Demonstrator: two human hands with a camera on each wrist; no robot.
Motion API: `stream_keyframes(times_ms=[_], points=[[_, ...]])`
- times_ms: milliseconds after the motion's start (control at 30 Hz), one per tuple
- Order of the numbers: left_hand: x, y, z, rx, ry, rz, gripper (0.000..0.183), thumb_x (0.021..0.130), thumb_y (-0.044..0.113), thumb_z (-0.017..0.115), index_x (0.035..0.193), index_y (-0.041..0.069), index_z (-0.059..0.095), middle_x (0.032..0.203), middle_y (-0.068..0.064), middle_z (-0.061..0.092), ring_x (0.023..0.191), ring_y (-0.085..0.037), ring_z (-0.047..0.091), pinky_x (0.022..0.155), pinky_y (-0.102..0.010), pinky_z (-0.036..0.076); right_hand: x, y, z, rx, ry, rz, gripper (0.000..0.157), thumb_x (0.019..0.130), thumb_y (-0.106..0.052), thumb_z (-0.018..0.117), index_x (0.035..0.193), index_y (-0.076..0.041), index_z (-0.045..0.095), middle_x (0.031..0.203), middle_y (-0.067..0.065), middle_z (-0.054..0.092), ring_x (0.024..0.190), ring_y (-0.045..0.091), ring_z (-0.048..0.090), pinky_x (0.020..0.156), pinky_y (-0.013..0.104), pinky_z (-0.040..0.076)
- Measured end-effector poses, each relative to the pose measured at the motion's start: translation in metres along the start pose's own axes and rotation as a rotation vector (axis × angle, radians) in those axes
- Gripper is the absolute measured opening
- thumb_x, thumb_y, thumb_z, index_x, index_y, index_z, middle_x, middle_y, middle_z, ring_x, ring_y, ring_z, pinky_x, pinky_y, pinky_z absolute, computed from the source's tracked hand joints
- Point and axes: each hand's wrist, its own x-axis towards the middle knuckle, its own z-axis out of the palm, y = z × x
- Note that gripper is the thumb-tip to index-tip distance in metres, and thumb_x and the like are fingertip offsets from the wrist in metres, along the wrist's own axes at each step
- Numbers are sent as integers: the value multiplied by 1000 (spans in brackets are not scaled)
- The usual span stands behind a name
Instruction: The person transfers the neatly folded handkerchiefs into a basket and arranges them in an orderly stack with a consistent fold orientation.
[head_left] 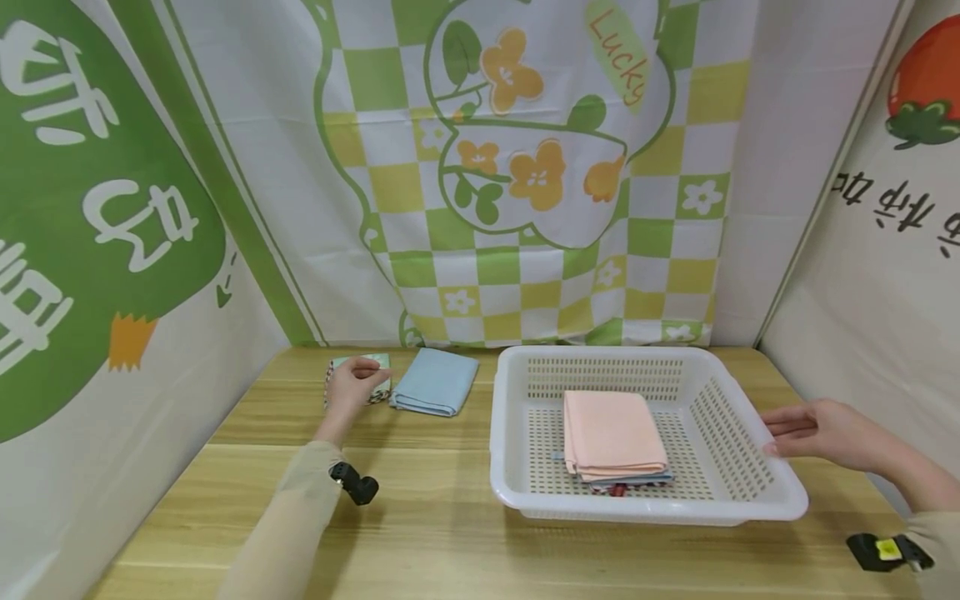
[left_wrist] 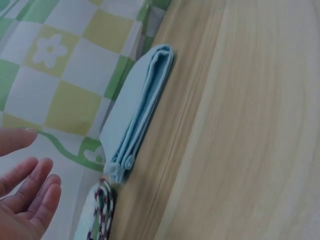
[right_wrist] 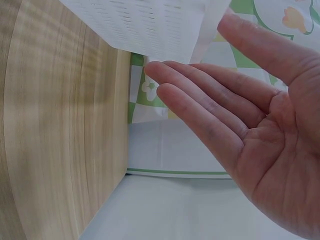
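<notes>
My left hand [head_left: 357, 385] is over a folded green patterned cloth [head_left: 382, 361] at the back left. In the left wrist view its fingers [left_wrist: 35, 185] are loosely bent with nothing between them, above the cloth's striped edge [left_wrist: 102, 210]. A folded light-blue cloth [head_left: 437, 381] lies just right of it. On the right, a white plastic basket [head_left: 645, 510] holds a folded pink cloth [head_left: 615, 429] on top of bluish and dark-red patterned cloth. My right hand [head_left: 832, 433] is at the basket's right side, fingers straight, with the thumb tip right at the rim in the right wrist view.
Everything stands on a wooden table [head_left: 420, 517]. A green-and-white checked curtain [head_left: 547, 283] hangs along its back edge. Printed white panels [head_left: 225, 367] close off the left and right sides.
</notes>
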Motion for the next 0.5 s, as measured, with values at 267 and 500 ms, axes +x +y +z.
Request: stream_keyframes(times_ms=[267,500], points=[[8,-14,-7,23,46,-10,36,89,24,67,114,0,58,110,-18,61,99,-27,58,69,-23,45,0,-1,0,15,-5,0,54,89,-25,66,125,13,53,114,23,65,87,-8,61,68,20,52],[11,-21,-13,15,43,-49,38,89,25,66,117,0,56,111,-18,60,99,-28,57,72,-25,45,0,-1,0,16,-3,3,54,89,-25,66,125,13,53,113,23,65,86,-7,61,68,20,52]])
